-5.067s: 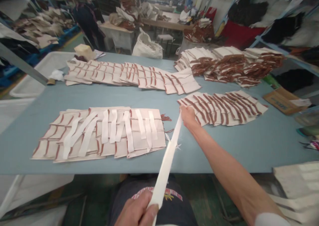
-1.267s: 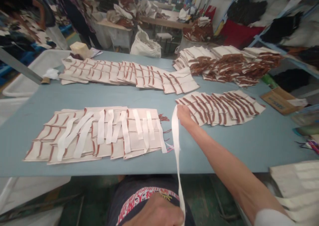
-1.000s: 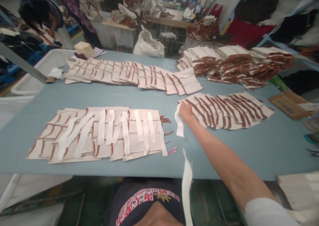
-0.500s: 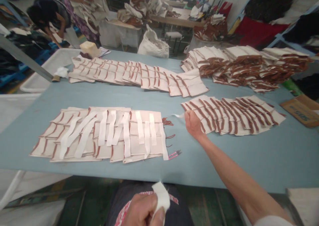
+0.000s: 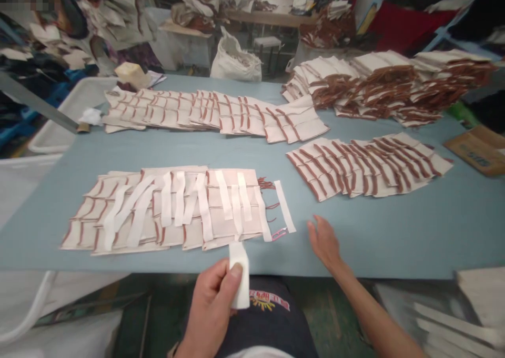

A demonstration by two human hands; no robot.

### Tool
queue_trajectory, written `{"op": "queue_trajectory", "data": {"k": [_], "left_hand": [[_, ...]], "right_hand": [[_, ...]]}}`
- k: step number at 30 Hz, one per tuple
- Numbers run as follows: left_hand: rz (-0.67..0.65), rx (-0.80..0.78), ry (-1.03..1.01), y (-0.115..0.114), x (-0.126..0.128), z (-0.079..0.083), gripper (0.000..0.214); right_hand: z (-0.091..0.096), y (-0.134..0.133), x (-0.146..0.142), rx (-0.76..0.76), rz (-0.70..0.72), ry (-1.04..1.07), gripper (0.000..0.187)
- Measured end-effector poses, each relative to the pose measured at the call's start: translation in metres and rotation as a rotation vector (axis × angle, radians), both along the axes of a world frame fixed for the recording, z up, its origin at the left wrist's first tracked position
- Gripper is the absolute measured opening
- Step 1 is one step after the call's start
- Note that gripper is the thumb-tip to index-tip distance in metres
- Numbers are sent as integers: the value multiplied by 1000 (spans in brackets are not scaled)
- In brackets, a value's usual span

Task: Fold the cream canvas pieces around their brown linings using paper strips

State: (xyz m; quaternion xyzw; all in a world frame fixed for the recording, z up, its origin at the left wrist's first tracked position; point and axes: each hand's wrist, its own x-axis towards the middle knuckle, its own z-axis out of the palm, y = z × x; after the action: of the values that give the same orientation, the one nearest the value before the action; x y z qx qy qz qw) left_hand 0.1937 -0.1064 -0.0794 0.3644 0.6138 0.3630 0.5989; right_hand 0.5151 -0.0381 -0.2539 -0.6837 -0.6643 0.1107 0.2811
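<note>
My left hand (image 5: 215,300), low in front of my body, is closed around a short bundle of white fabric strips (image 5: 240,279), thumb on top. Over the blue-grey table my right hand (image 5: 324,242) hangs with nothing in it, fingers loosely apart. To its left a single white strip (image 5: 284,206) lies flat on the table. Beside that strip is a pair of pink thread snips (image 5: 278,235), partly covered by it. Several more white strips (image 5: 223,195) lie across overlapping cream fabric panels (image 5: 189,189) with brown edging, at the table's front left.
A fanned row of cream panels (image 5: 366,166) lies at the right, another row (image 5: 205,113) along the back. Tall stacks (image 5: 379,84) stand at the back right. A cardboard piece (image 5: 477,150) sits on the right edge. At the back left another person holds fabric (image 5: 114,10).
My right hand has put the white strip down beside the snips and moved back toward me, opening. My left hand has risen slightly with its bundle. The view has shifted a little.
</note>
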Motion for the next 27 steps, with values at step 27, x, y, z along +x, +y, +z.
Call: {"op": "queue_trajectory", "data": {"k": [27], "left_hand": [[-89, 90, -132, -21, -57, 11, 64]], "right_hand": [[190, -84, -215, -384, 386, 664, 33]]}}
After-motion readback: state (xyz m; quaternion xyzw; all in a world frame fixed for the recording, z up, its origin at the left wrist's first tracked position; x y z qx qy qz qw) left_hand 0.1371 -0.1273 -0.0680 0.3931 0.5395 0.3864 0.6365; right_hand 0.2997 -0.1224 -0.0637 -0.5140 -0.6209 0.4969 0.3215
